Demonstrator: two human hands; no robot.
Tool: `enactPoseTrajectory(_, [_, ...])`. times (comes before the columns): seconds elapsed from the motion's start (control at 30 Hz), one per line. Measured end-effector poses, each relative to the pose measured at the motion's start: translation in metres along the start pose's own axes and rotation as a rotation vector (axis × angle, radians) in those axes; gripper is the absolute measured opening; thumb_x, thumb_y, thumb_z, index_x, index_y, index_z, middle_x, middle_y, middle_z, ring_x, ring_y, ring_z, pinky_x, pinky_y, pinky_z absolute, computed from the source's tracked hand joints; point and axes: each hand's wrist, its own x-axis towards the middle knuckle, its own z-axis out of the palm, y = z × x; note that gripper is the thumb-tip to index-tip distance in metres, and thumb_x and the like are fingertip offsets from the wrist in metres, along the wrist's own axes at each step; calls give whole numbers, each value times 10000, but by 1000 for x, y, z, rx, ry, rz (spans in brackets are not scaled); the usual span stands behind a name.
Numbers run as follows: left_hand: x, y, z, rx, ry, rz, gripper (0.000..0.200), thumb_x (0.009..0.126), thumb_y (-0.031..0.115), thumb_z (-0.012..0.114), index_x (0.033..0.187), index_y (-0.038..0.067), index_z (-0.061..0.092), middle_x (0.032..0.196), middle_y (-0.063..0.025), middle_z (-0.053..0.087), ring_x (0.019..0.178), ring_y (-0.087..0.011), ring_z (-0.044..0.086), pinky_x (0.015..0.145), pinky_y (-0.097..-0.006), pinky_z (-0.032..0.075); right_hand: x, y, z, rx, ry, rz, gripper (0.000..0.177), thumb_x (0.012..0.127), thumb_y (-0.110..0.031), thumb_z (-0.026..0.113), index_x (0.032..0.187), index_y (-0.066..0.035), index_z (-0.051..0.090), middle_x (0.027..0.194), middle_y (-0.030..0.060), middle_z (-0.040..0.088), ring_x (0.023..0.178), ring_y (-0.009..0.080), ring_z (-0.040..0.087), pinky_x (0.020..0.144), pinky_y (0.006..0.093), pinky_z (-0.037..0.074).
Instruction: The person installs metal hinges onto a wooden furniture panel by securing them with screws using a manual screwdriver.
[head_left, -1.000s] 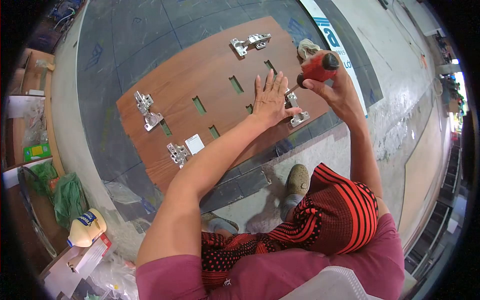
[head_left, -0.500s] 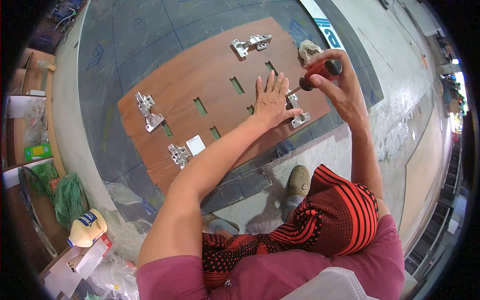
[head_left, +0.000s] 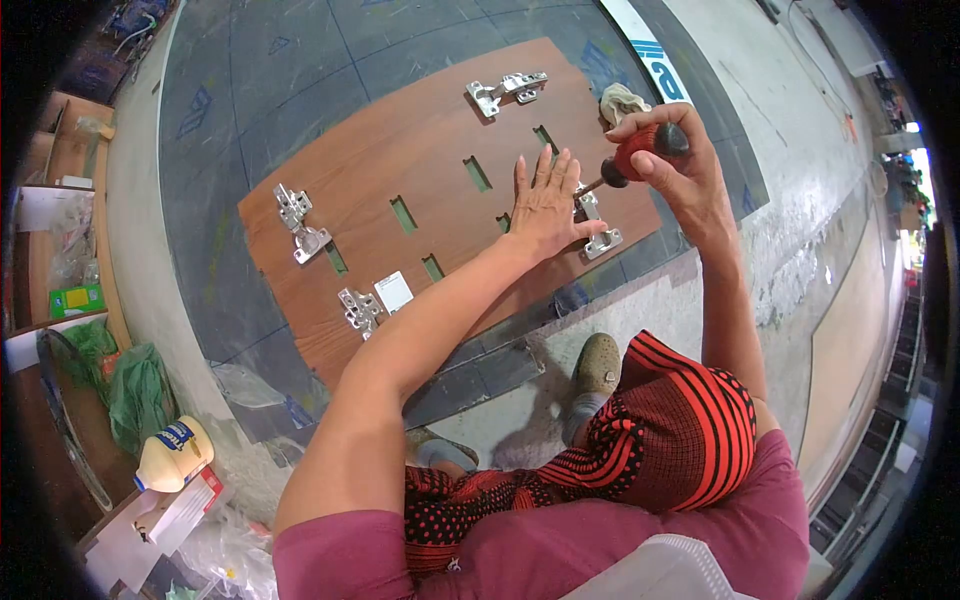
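Note:
My right hand (head_left: 684, 178) grips a red and black screwdriver (head_left: 640, 153), its shaft slanting down to the metal cabinet hinge (head_left: 598, 236) at the right end of a brown wooden panel (head_left: 330, 185). Flat on the panel lies my left hand (head_left: 547, 205), fingers spread, with the thumb reaching across that hinge and hiding part of it. More hinges sit on the panel: one at the top (head_left: 507, 92), one at the left (head_left: 301, 224) and one at the lower left (head_left: 358, 312). Several slots with green showing through are cut in the wood. A white label (head_left: 393, 292) lies near the lower-left hinge.
Dark sheeting (head_left: 290, 70) lies under the panel on the concrete floor. A crumpled cloth (head_left: 622, 103) rests by the panel's right corner. At the left are a wooden shelf unit (head_left: 112, 230), a green plastic bag (head_left: 143, 400) and a glue bottle (head_left: 175, 455).
The screwdriver handle has turned and shifted slightly right with my right hand. My left hand stays flat in nearly the same place, and the whole view has shifted slightly.

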Motion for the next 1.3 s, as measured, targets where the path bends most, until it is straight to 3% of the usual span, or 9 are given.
enactPoseTrajectory(0.2, [-1,0,-1,5,0,10,1011,733,679,580,1402,-13,269,1474,-216,255,1400,-387,140,1088,-620,39,-2,13,0,46,32,-27,416,839,-297,705,1032,-46,435,957,70,601,889,128,590,728,259,508])
enactPoseTrajectory(0.3, [0,2,-5,20,-64,-24,1002,751,688,539,1410,-22,282,1494,-192,234,1415,-353,102,1111,-575,8,-3,12,4,81,76,-99,426,842,-320,696,1038,-47,434,933,61,592,876,129,587,728,257,504])
enactPoseTrajectory(0.93, [0,2,-4,20,-46,-18,1007,744,685,552,1402,-29,284,1484,-202,249,1411,-355,119,1109,-579,13,-3,18,7,7,137,-143,478,842,-394,677,1054,-50,420,940,70,596,857,127,573,743,268,495])
enactPoseTrajectory(1.23, [0,1,-3,-11,-16,-7,1006,732,673,579,1391,-33,297,1473,-208,265,1404,-367,140,1105,-588,39,-4,4,2,158,-95,-175,486,892,-314,632,1209,-32,394,1019,77,547,925,138,543,818,295,471])
enactPoseTrajectory(1.3, [0,1,-4,-6,-10,-4,1004,731,670,583,1389,-33,299,1472,-208,269,1402,-370,143,1104,-590,43,-4,-2,-3,96,-200,-77,500,870,-312,657,1215,-35,423,1026,68,538,945,137,540,818,296,469])
